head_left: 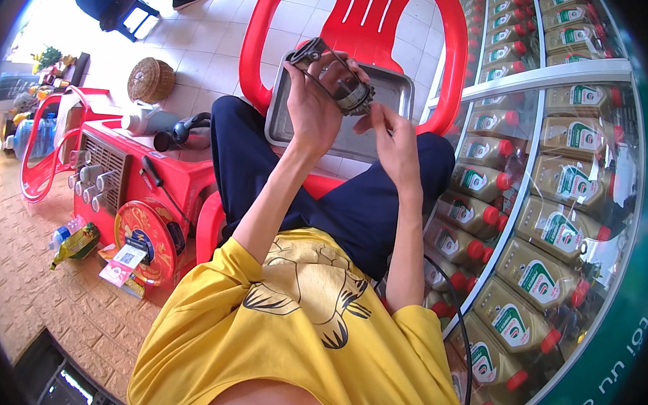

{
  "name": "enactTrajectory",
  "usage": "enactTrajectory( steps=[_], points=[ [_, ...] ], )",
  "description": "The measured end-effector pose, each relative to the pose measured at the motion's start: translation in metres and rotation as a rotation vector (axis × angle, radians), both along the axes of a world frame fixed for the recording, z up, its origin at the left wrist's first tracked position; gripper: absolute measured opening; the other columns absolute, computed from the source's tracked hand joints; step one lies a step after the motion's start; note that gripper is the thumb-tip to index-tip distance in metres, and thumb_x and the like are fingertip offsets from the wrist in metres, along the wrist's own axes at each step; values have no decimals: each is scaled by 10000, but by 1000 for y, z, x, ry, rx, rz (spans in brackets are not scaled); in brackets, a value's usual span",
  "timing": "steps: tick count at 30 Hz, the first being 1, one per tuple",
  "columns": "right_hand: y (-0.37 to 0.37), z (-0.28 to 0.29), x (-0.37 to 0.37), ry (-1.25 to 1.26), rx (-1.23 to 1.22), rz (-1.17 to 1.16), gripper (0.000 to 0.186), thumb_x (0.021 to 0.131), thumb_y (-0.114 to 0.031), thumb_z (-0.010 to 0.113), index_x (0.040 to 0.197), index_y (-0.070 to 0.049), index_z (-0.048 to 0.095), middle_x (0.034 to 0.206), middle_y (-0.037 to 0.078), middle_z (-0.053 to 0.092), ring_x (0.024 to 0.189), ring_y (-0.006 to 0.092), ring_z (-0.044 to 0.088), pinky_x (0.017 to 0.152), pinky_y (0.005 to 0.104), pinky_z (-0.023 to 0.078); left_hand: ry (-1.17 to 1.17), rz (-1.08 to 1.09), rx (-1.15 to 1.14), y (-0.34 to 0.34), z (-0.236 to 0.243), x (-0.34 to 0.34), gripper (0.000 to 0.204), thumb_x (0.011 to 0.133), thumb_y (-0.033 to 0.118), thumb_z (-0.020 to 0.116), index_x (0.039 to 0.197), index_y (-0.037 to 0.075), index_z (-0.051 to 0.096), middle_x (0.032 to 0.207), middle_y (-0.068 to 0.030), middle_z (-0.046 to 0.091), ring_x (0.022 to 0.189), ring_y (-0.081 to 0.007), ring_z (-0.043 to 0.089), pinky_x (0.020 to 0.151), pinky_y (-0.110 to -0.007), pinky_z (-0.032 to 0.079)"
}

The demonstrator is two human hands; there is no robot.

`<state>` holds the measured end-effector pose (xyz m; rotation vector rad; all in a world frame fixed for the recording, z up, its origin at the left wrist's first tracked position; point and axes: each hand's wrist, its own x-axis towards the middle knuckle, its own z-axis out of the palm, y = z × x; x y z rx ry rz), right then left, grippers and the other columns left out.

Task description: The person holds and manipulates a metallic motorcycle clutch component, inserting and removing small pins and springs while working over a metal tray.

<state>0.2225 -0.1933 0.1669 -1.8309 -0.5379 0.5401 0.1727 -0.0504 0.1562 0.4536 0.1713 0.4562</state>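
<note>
My left hand grips a dark metal mechanical part with a wire bracket and a greasy round body, held up over a grey metal tray. The tray rests on the seat of a red plastic chair in front of me. My right hand is beside the part, its fingertips pinching at the part's right end. My knees in dark blue trousers lie under both hands.
A glass cabinet full of tan bottles with red caps stands close on the right. On the left a red stool carries tools, sockets and a round red tin. Another red chair and a woven basket are further left.
</note>
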Motion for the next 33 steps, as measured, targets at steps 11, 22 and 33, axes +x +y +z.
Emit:
enactTrajectory(
  steps=[11,22,33],
  points=[
    [-7,-3,0,21,15,-17,213,993,-174,623,980,25,698,836,102,742,809,160,715,789,307,523,-14,-23,12,-6,-6,-1,788,1004,695,206,1213,-6,500,1084,-154,584,1044,-325,578,954,-446,473],
    [-16,-10,-5,33,6,-2,232,1002,-187,615,1014,29,698,851,97,747,820,154,716,808,299,510,36,-43,12,-12,-2,-9,813,1001,704,185,1199,-11,517,1065,-158,610,1025,-325,593,928,-449,491],
    [-18,-14,-3,135,-21,30,262,999,-222,634,1019,32,695,869,77,738,807,151,699,792,307,507,29,-35,13,-13,-6,-9,812,1004,702,171,1199,-1,527,1052,-145,617,1028,-305,596,925,-441,492]
  ],
)
